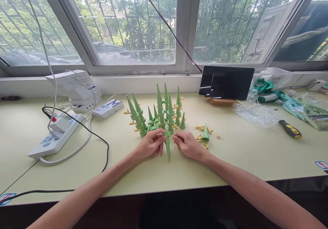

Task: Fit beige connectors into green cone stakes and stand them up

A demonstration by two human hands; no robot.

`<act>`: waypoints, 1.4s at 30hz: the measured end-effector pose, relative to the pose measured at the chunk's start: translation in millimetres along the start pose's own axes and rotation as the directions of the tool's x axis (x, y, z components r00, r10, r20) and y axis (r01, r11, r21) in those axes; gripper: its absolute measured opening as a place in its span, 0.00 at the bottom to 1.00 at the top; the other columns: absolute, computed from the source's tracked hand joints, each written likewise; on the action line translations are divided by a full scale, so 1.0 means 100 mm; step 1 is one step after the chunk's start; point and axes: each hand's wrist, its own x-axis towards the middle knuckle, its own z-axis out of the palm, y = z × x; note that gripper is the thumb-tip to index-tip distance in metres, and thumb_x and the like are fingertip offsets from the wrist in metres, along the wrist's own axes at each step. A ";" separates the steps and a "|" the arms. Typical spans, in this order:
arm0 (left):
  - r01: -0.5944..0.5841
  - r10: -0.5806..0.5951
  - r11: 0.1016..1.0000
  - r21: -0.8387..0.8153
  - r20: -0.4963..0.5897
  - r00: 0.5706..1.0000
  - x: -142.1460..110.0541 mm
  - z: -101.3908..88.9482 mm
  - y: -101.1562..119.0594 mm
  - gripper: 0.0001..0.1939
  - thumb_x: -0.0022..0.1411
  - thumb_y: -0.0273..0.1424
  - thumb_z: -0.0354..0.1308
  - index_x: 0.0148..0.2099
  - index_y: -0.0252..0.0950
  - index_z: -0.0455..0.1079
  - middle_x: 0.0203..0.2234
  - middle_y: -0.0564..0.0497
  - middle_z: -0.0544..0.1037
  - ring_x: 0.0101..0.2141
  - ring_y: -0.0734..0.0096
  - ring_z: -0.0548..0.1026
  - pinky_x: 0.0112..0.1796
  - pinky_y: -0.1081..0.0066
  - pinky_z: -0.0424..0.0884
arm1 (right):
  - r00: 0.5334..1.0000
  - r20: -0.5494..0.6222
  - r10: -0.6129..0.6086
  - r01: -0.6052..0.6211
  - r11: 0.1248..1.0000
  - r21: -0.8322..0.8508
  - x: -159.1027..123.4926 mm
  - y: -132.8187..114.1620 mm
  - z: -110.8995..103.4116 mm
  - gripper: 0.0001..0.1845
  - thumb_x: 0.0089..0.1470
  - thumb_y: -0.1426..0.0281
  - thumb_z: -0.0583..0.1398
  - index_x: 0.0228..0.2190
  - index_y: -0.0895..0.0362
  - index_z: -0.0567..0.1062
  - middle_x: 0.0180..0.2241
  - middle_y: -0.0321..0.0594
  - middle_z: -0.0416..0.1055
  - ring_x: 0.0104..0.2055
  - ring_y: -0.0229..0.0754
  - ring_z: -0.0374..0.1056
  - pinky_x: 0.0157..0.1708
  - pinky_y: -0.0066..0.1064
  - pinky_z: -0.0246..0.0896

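My left hand (pixel 153 142) pinches a green plastic plant-watering spike (pixel 167 148) by its collar, with the pointed end tipped down toward me. Close to the right side of that collar, my right hand (pixel 188 145) has its fingers pinched together; what is between them, if anything, is hidden. Just beyond my hands stand several stacks of green spikes (pixel 160 114), points up, some with small yellow valves (pixel 127 112) sticking out sideways. To the right of my right hand, a single green spike (pixel 205 133) stands among loose yellow valves (pixel 199 128).
A white power strip (pixel 55 135) with plugs and cables lies at the left, near white boxes (pixel 74 89) and another box (pixel 108 108). A dark tablet (pixel 235 83) leans at the back right. Plastic bags (pixel 256 114) and a black-and-yellow screwdriver (pixel 290 129) lie on the right.
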 end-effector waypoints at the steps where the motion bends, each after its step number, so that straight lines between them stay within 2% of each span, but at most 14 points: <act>1: -0.002 0.002 1.000 -0.001 0.001 1.000 0.00 0.00 0.00 0.17 0.65 0.43 0.56 0.45 0.34 0.65 0.14 0.59 0.69 0.13 0.74 0.70 0.14 0.77 0.62 | 1.000 0.010 0.020 -0.020 1.000 0.018 0.00 0.00 0.00 0.17 0.62 0.68 0.51 0.21 0.55 0.60 0.19 0.32 0.59 0.24 0.36 0.54 0.26 0.28 0.50; 5: -0.010 0.010 1.000 0.000 0.010 1.000 0.00 0.00 -0.01 0.16 0.66 0.41 0.55 0.47 0.33 0.65 0.14 0.59 0.69 0.13 0.74 0.70 0.15 0.77 0.62 | 0.998 0.031 0.057 -0.059 0.996 0.061 0.01 -0.03 -0.01 0.17 0.62 0.67 0.51 0.21 0.55 0.60 0.17 0.31 0.57 0.22 0.36 0.54 0.25 0.28 0.51; 13: -0.008 0.008 1.000 0.013 0.017 1.000 -0.01 0.01 0.01 0.16 0.66 0.42 0.55 0.46 0.34 0.64 0.13 0.58 0.70 0.12 0.74 0.70 0.15 0.77 0.62 | 1.000 0.003 0.009 -0.009 1.000 0.020 -0.01 -0.05 -0.03 0.16 0.61 0.69 0.53 0.21 0.56 0.61 0.19 0.32 0.60 0.23 0.35 0.54 0.26 0.28 0.51; 20: 0.007 -0.008 1.000 0.013 0.015 1.000 0.00 -0.01 0.04 0.16 0.65 0.42 0.56 0.44 0.34 0.63 0.15 0.58 0.70 0.13 0.73 0.71 0.15 0.77 0.63 | 0.992 0.091 0.089 -0.100 0.987 0.124 0.00 -0.05 -0.03 0.17 0.63 0.67 0.52 0.22 0.55 0.62 0.18 0.32 0.62 0.21 0.35 0.58 0.26 0.28 0.55; 26: 0.005 -0.005 1.000 0.018 0.013 1.000 0.00 -0.05 0.09 0.13 0.65 0.39 0.58 0.41 0.33 0.66 0.18 0.58 0.70 0.15 0.77 0.70 0.17 0.78 0.67 | 0.987 0.124 0.101 -0.124 0.973 0.194 0.02 -0.03 -0.04 0.15 0.63 0.66 0.52 0.24 0.55 0.64 0.19 0.32 0.64 0.20 0.35 0.60 0.24 0.28 0.56; 30: 0.015 -0.015 1.000 0.023 -0.005 1.000 0.02 -0.07 0.09 0.12 0.64 0.38 0.59 0.41 0.34 0.66 0.18 0.59 0.68 0.15 0.78 0.70 0.18 0.78 0.67 | 0.987 0.122 0.104 -0.125 0.976 0.176 0.03 -0.02 -0.04 0.16 0.64 0.66 0.52 0.24 0.55 0.64 0.18 0.31 0.63 0.19 0.35 0.60 0.24 0.28 0.56; 34: 0.043 -0.043 0.999 -0.021 0.024 0.999 0.03 -0.07 0.06 0.14 0.63 0.39 0.60 0.43 0.34 0.66 0.18 0.59 0.68 0.15 0.77 0.70 0.16 0.79 0.65 | 0.989 0.105 0.103 -0.118 0.981 0.154 0.02 -0.03 -0.03 0.16 0.64 0.68 0.52 0.23 0.55 0.63 0.18 0.32 0.64 0.19 0.34 0.60 0.24 0.28 0.56; 42: 0.054 -0.051 0.998 -0.043 0.069 0.996 0.03 -0.07 0.04 0.13 0.63 0.39 0.60 0.39 0.33 0.67 0.19 0.55 0.71 0.15 0.76 0.71 0.15 0.79 0.65 | 1.000 0.019 0.005 -0.006 1.000 0.026 -0.01 -0.05 -0.02 0.15 0.62 0.71 0.53 0.23 0.56 0.64 0.19 0.33 0.64 0.22 0.35 0.59 0.27 0.29 0.55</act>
